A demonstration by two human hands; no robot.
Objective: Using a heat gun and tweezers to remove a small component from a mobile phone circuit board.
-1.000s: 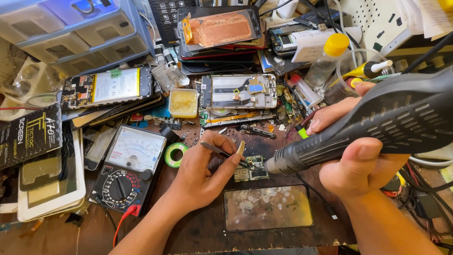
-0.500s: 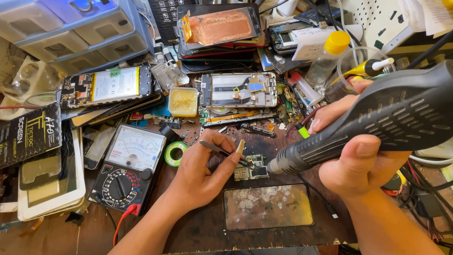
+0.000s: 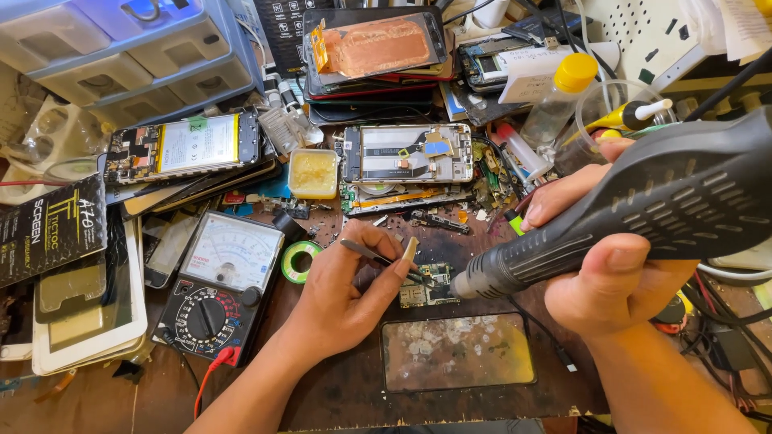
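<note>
Compared with one second earlier, the right hand (image 3: 619,273) has advanced the hot-air gun (image 3: 611,217) nozzle to 3 o'clock of the circuit board (image 3: 426,285) at worktop (image 3: 338,386) centre, fingers wrapped shut around its handle, while the left hand (image 3: 346,293) pinches tweezers (image 3: 382,259) onto the board.

A dark, scorched wooden table (image 3: 338,394) fills the view under warm light; grey plastic drawers (image 3: 121,56) stand at its far left corner, clutter crowding everywhere.
</note>
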